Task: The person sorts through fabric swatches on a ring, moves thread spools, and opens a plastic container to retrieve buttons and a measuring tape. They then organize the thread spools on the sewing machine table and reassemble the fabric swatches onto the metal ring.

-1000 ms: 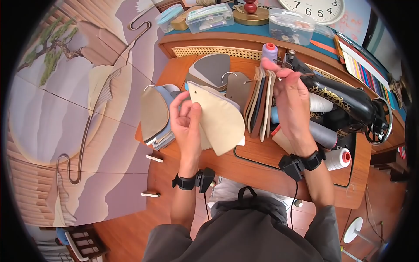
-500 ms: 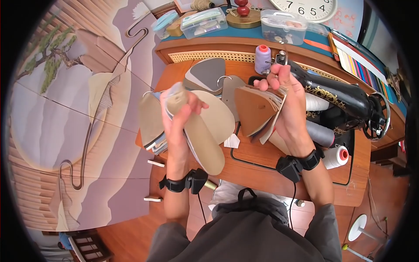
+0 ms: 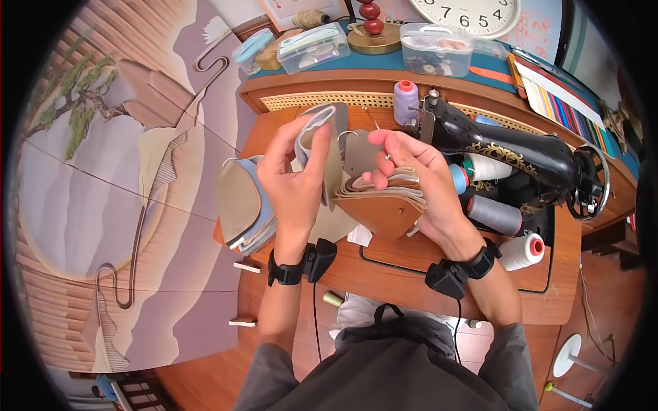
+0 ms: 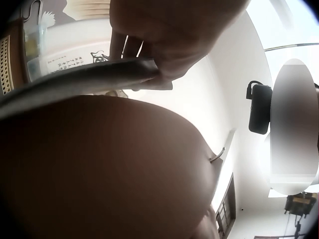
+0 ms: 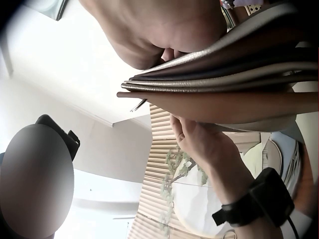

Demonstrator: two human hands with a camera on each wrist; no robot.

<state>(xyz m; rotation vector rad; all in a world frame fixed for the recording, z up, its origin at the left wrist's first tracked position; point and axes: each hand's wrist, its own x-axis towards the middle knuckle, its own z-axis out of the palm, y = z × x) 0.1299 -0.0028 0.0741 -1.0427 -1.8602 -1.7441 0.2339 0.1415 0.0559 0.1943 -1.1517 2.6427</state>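
In the head view my left hand (image 3: pixel 291 178) grips a beige leather swatch (image 3: pixel 336 161) bent over at the top, its pale grey backing (image 3: pixel 317 123) showing. My right hand (image 3: pixel 432 181) holds a stack of leather swatches, with a brown swatch (image 3: pixel 387 212) facing up and the layered edges below my fingers. A thin metal ring (image 3: pixel 372 116) sticks up, opened, beside my right fingertips. The two bundles nearly meet between my hands. In the right wrist view the stacked swatches (image 5: pixel 214 84) fan out under my palm. A dark swatch face (image 4: pixel 109 164) fills the left wrist view.
Another ringed swatch bundle (image 3: pixel 240 195) lies at the table's left, and grey swatches (image 3: pixel 360 154) lie behind my hands. A black sewing machine (image 3: pixel 507 130) stands at right, among thread spools (image 3: pixel 493 214). Plastic boxes (image 3: pixel 435 48) line the back shelf, near a clock (image 3: pixel 466 15).
My right hand has moved left and tipped its stack so the brown face shows. My left hand has risen, and its swatches went from lying flat to bent over. The hands are closer together.
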